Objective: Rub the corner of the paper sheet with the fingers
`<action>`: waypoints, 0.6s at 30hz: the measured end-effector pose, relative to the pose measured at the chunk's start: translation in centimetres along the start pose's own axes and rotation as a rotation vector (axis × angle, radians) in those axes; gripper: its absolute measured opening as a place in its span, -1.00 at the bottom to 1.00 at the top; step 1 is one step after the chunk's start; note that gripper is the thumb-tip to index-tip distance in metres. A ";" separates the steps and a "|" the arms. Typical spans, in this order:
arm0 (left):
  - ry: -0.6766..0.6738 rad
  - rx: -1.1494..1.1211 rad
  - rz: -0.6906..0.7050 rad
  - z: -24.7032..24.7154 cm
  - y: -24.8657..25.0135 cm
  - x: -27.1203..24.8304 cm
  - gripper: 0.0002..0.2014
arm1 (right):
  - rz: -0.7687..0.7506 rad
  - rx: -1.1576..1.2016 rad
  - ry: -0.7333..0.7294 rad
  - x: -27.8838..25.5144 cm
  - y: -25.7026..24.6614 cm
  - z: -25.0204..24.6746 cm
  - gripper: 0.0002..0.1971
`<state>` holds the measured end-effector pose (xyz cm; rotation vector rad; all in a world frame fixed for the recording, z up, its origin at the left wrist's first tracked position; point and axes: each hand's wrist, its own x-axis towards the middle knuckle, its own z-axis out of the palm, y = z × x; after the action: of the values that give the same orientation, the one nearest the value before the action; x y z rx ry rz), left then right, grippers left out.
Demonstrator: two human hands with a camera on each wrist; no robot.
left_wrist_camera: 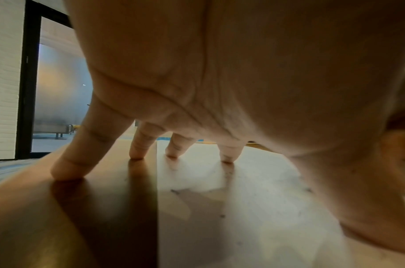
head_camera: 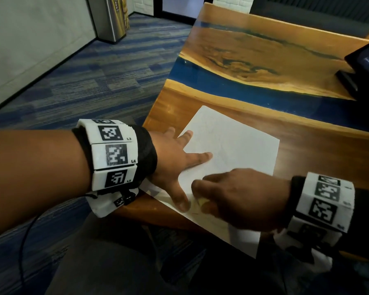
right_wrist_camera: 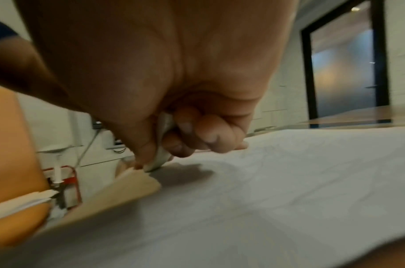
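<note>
Paper point(head_camera: 232, 143) under L hand point(head_camera: 175, 158), fingers flat; R hand point(head_camera: 232, 196) pinches eraser point(right_wrist_camera: 161, 157) — tip on sheet.

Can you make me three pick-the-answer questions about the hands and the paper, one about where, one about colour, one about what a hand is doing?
1. Where does the sheet of paper lie?
A. on the carpet
B. on the wooden table
C. on a chair

2. What colour is the stripe running through the table?
A. blue
B. red
C. pink

3. What is the left hand doing?
A. making a fist in the air
B. holding a cup
C. pressing spread fingers on paper and table

Answers: 1 B, the sheet lies flat on the wood. 2 A, a blue band crosses the wood. 3 C, the fingertips touch down, some on paper.
</note>
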<state>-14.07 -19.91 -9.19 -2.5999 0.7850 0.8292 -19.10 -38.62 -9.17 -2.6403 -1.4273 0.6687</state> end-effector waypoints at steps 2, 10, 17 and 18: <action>0.006 0.002 0.010 0.0 0.0 0.1 0.26 | 0.128 -0.036 0.040 0.4 1.7 -0.9 -0.82; 0.002 0.008 0.003 0.0 0.0 0.2 0.28 | 0.054 -0.020 0.005 0.2 0.2 -0.5 -0.81; -0.012 0.004 0.001 0.0 -0.1 0.1 0.29 | 0.037 -0.048 0.015 0.0 0.0 0.0 -0.78; -0.011 0.003 0.000 0.0 -0.1 0.1 0.29 | 0.050 -0.037 -0.022 -0.2 -0.2 -0.1 -0.77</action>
<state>-13.92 -19.87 -9.20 -2.5902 0.7827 0.8413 -19.28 -38.65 -8.98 -2.7128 -1.3971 0.6851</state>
